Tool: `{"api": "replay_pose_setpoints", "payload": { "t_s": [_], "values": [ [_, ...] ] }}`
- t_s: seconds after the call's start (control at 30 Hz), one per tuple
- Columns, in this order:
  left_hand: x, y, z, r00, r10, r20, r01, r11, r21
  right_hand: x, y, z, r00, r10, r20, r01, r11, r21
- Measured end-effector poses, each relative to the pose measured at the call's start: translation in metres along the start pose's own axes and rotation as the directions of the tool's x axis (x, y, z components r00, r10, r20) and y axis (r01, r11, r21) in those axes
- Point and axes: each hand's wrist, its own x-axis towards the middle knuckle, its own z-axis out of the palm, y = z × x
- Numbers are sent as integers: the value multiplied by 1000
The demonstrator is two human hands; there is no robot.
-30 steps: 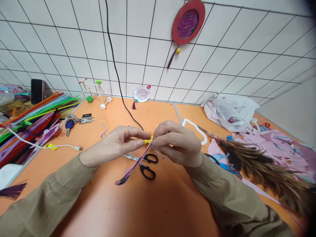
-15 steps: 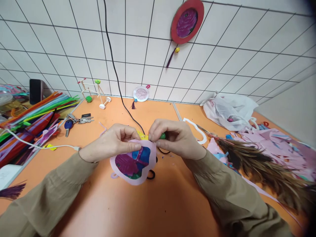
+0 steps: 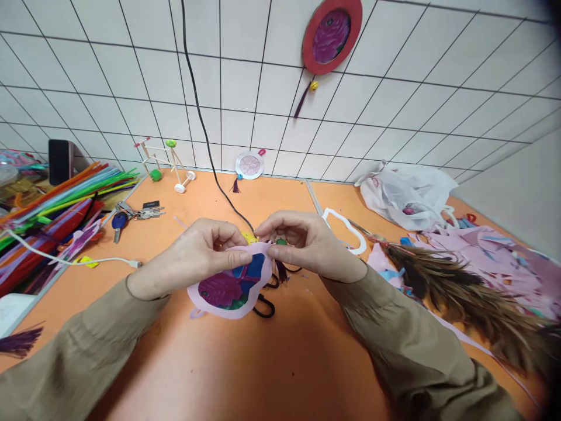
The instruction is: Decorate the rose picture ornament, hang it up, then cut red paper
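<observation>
A pink-edged ornament (image 3: 223,286) with a magenta flower and blue patches hangs tilted over the orange table. My left hand (image 3: 205,251) pinches its upper edge between thumb and fingers. My right hand (image 3: 302,242) is closed on its upper right edge, thumb in front. A green bead (image 3: 281,241) shows beneath the right fingers, with a dark tassel (image 3: 281,272) hanging below it. Black cord loops (image 3: 265,306) stick out behind the ornament's right side. A bit of yellow (image 3: 250,237) lies behind the hands.
Pipe cleaners (image 3: 74,204), keys (image 3: 120,220) and a white cable (image 3: 65,259) lie left. A stick model (image 3: 164,161) and round ornament (image 3: 249,165) stand by the tiled wall. Right are a white cutout (image 3: 350,228), plastic bag (image 3: 407,196), feathers (image 3: 438,280) and pink scraps (image 3: 499,263).
The ornament has shifted slightly left and up. My right thumb has moved onto its edge, and more of the dark tassel and black loops shows.
</observation>
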Motion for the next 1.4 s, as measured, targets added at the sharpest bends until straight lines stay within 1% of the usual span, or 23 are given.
{"api": "replay_pose_setpoints", "payload": {
  "t_s": [0.13, 0.27, 0.43, 0.53, 0.67, 0.77, 0.83, 0.9, 0.97, 1.03, 1.1, 1.17, 1.23, 1.33, 1.4],
  "values": [
    [-1, -2, 9, 1000, 29, 6, -29, 998, 59, -1, -2, 4, 1000, -16, -13, 15, 999, -43],
    [0, -4, 10, 998, 56, 17, -57, 996, 68, -1, -4, 1, 999, -25, 40, 27, 998, -57],
    [0, -5, 6, 997, 39, 65, -45, 996, 83, -1, -4, -4, 991, 17, 136, -15, 1000, -15],
    [0, -7, 5, 996, 18, 89, -26, 996, 84, -1, -4, -5, 991, -30, 131, 37, 998, -46],
    [2, -9, 5, 989, 18, 145, -27, 998, 61, 0, -4, -1, 986, -140, 94, 155, 971, -179],
    [3, -10, 4, 980, 38, 195, -36, 999, -10, 2, -1, 2, 976, -203, 77, 216, 945, -245],
    [4, -9, 4, 976, 52, 209, -41, 997, -60, 3, 2, 3, 973, -226, 49, 231, 935, -268],
    [3, -9, 3, 980, 55, 193, -37, 995, -97, 3, 4, 2, 977, -215, -15, 201, 935, -292],
    [3, -8, 4, 988, 51, 143, -31, 991, -133, 2, 3, -1, 985, -146, -88, 115, 951, -288],
    [3, -8, 5, 996, 54, 76, -41, 986, -164, 1, -1, -4, 992, -59, -112, 30, 968, -249],
    [3, -7, 6, 998, 62, 20, -57, 982, -179, -1, -5, -5, 994, -34, -107, 9, 973, -232],
    [3, -7, 8, 998, 67, -21, -70, 982, -175, -2, -9, -3, 991, -71, -111, 41, 966, -255],
    [3, -6, 9, 997, 70, -42, -76, 985, -156, -2, -11, 0, 981, -142, -130, 97, 948, -304],
    [1, -7, 9, 995, 85, -52, -91, 990, -110, -2, -11, 6, 956, -248, -156, 171, 904, -391],
    [1, -7, 10, 994, 99, -52, -104, 990, -92, -3, -11, 8, 942, -292, -162, 199, 880, -431]
  ]
}}
